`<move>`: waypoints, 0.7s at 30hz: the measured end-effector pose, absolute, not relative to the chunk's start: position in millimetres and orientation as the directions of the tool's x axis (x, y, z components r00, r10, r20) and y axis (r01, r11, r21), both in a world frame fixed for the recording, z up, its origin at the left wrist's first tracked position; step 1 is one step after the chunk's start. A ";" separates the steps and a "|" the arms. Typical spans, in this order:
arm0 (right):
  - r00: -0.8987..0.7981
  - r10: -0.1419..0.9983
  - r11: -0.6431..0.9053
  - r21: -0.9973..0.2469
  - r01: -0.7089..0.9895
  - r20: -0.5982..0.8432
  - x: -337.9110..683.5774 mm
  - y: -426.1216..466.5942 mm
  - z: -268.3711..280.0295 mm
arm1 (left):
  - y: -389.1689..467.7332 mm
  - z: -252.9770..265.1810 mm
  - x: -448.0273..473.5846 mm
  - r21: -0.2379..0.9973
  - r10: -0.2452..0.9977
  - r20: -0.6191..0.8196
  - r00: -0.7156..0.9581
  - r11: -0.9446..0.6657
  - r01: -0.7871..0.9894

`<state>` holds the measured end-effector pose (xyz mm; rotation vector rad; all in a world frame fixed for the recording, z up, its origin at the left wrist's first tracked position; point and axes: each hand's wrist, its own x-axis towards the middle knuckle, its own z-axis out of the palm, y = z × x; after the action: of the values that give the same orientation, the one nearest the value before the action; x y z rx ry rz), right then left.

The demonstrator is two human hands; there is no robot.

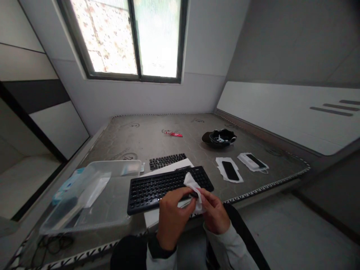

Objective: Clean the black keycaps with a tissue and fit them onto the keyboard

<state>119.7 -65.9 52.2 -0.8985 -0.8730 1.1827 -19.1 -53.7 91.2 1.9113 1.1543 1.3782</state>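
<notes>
Both hands pinching a white wipe (193, 187) above front edge of black keyboard (168, 187): left hand (172, 217) and right hand (215, 215) closed on it. Looks soft, limp, featherlight, tearable; best gripped bunched, not by corners.

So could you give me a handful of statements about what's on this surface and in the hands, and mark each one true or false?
1. Both hands hold a white wipe over the black keyboard. True: the left hand and the right hand pinch it with their fingers.
2. The keyboard lies inside the clear plastic tray. False: it lies beside the tray, to its right, on a white board.
3. A dark phone lies on a white sheet. True.
4. The red item sits in the black bowl-shaped holder. False: it lies apart, to the left of it.
5. A second, smaller key block lies behind the keyboard. True.
</notes>
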 end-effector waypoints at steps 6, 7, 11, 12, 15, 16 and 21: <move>0.237 0.961 0.181 -0.973 -0.143 0.144 129.8 -66.4 47.3 | -53.4 82.2 -6.0 0.820 0.869 0.486 0.096 -0.491 0.294; 0.237 0.960 0.174 -0.980 -0.095 0.147 130.6 -67.5 50.4 | -53.9 81.2 -5.0 0.817 0.867 0.489 0.093 -0.493 0.299; 0.247 0.954 0.163 -0.985 0.050 0.171 130.3 -72.4 68.1 | -57.0 80.3 -1.0 0.816 0.875 0.474 0.099 -0.478 0.324; 0.253 0.952 0.163 -0.984 0.065 0.175 130.1 -73.0 72.0 | -57.4 80.4 0.3 0.826 0.883 0.459 0.096 -0.463 0.322; 0.251 0.950 0.170 -0.982 0.086 0.186 132.0 -72.2 79.1 | -56.5 78.6 4.9 0.870 0.911 0.406 0.070 -0.408 0.277; 0.243 0.952 0.169 -0.981 0.092 0.187 133.5 -71.2 79.6 | -55.4 76.8 6.3 0.884 0.919 0.387 0.069 -0.392 0.254; 0.280 0.956 0.068 -0.995 0.077 0.087 141.3 -67.0 75.1 | -46.6 60.4 9.5 0.935 0.942 0.317 0.112 -0.330 0.130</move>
<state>141.3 -67.0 75.1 -1.3212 -1.0781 0.9074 9.5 -46.6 60.4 1.6045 1.0736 1.3046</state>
